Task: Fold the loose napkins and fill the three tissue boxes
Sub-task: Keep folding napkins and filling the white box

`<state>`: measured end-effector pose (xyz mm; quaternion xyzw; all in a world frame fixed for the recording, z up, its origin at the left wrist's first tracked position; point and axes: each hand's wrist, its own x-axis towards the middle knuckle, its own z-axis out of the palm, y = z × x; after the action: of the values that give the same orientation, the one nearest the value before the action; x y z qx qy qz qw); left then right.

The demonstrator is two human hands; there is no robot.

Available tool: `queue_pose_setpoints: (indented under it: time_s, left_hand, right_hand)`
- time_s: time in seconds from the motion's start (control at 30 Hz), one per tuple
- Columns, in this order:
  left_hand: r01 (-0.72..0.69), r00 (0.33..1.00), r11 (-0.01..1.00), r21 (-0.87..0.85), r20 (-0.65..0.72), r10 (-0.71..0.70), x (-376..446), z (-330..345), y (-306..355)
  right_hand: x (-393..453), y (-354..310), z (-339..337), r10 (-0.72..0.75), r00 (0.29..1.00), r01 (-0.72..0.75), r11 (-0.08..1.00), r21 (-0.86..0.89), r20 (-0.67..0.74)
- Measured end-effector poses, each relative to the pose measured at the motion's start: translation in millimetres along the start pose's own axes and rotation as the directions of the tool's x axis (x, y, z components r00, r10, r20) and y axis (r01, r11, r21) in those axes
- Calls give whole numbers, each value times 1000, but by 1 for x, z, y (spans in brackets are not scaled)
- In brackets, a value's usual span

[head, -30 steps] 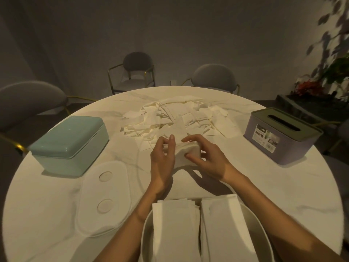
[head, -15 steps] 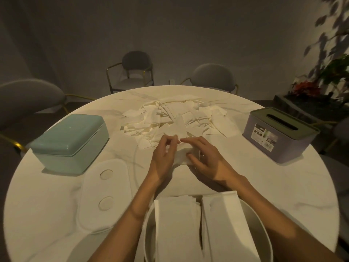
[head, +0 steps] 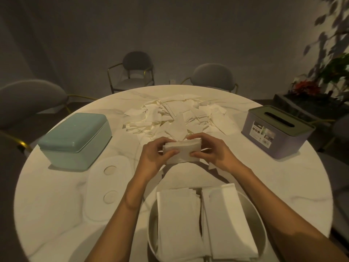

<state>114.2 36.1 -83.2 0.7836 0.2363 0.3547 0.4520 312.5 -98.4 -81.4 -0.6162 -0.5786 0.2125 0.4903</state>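
Though folded, napkin (head: 181,151) between fingertips (head: 174,152)

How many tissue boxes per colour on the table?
Teal box: 1
Purple box: 1
White box, open, with two napkin stacks: 1
Total: 3

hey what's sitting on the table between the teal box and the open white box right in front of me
In the head view, a flat white lid with two round dimples lies on the table between the teal box and the open white box.
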Motion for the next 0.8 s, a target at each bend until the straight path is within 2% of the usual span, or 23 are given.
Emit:
queue_pose_setpoints:
  time_s: [0.13,0.27,0.4,0.53,0.63,0.7,0.8]
  left_hand:
    - [-2,999,998,55,-48,5,-8,-2,14]
    - [-2,1000,997,71,-20,4,-15,-14,41]
    - [131,991,991,35,25,-132,-40,-28,83]
    - [296,952,954,-51,95,-290,-74,-44,119]
    - [381,914,924,8,150,-378,-100,-55,137]
    - [404,897,912,72,164,-410,-117,-58,144]
    - [362,906,914,181,164,-391,-137,-61,147]
  right_hand:
    - [-2,-12,-4,113,993,-113,993,15,-25]
    - [-12,-36,-10,160,986,-164,979,125,42]
    - [-19,-78,-17,184,982,-188,975,118,44]
    - [-20,-118,-21,204,968,-209,978,20,146]
    - [-24,-142,-14,219,940,-199,975,-103,260]
    - [-26,-150,-8,248,917,-197,963,-185,312]
    - [-33,-156,5,291,888,-196,940,-280,357]
